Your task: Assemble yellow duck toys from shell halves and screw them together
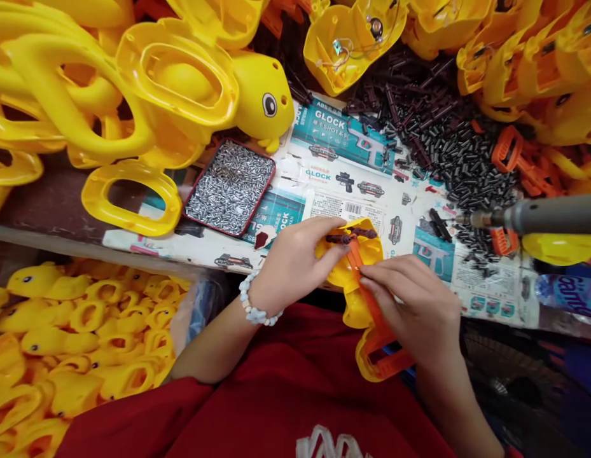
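A yellow plastic shell half point(356, 308) lies in front of my red shirt, at the table's near edge. My left hand point(299, 254), with a beaded bracelet at the wrist, grips the shell's upper end, its thumb by a dark brown part point(340, 239) inside. Pinched between the fingers of my right hand point(414, 302) is a long orange part point(375, 312), which lies along the shell and ends in an open frame near the shell's lower loop. The right palm is hidden from view.
A red-rimmed tray point(231, 187) of small screws sits on printed cardboard point(299, 168). Black and brown parts point(443, 133) are heaped behind. A screwdriver point(553, 215) juts in from the right. Yellow shells point(180, 83) crowd the back; a bin of yellow pieces point(90, 337) is lower left.
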Motion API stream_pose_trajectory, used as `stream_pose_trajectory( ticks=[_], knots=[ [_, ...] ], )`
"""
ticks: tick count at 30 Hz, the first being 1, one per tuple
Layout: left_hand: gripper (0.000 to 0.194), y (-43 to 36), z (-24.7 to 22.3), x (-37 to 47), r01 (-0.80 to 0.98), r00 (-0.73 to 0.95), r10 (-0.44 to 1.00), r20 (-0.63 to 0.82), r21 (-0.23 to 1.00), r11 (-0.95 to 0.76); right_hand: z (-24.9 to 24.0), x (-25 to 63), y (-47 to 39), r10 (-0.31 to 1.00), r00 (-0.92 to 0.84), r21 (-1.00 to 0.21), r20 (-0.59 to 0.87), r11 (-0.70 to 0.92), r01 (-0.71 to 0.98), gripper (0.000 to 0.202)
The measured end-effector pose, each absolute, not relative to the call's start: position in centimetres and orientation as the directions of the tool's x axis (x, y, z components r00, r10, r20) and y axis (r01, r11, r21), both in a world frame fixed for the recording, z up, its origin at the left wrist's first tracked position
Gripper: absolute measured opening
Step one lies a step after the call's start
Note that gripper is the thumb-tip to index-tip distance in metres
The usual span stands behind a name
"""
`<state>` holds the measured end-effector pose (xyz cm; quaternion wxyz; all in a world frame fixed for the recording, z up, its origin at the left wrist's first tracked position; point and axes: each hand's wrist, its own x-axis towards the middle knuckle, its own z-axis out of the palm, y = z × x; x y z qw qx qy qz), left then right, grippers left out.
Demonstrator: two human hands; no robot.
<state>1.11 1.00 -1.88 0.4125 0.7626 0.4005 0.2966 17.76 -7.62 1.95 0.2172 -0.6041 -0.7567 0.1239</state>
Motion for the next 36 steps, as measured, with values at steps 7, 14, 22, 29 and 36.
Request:
stream_pose_trajectory(
  ticks=[7,14,22,29,36],
  knots=[
    [0.027,0.4,-1.8,1.1,0.411,0.539,0.831,0.137,0.818,-0.402,2.3,16.7,-6.9,0.948,-0.194,-0.327,0.251,0.272,0.905,0.012],
    [0.036,-0.5,-2.0,1.1,0.372,0.546,0.833,0.095,0.863,-0.343,2.0,15.1,-7.5,0.974,-0.009,-0.355,0.228,0.091,0.930,0.010],
    [0.027,-1.7,-2.9,1.1,0.376,0.535,0.815,0.223,0.801,-0.466,1.0,14.1,-6.6,0.914,0.094,-0.321,0.394,0.041,0.946,0.008],
    [0.023,-1.5,-2.8,1.1,0.402,0.550,0.790,0.272,0.743,-0.535,0.7,13.7,-6.2,0.886,0.058,-0.194,0.461,0.037,0.980,0.014],
    [0.021,-1.7,-2.8,1.4,0.424,0.548,0.789,0.277,0.721,-0.548,1.1,14.1,-6.3,0.890,-0.008,-0.079,0.456,0.049,0.996,0.015]
  ],
)
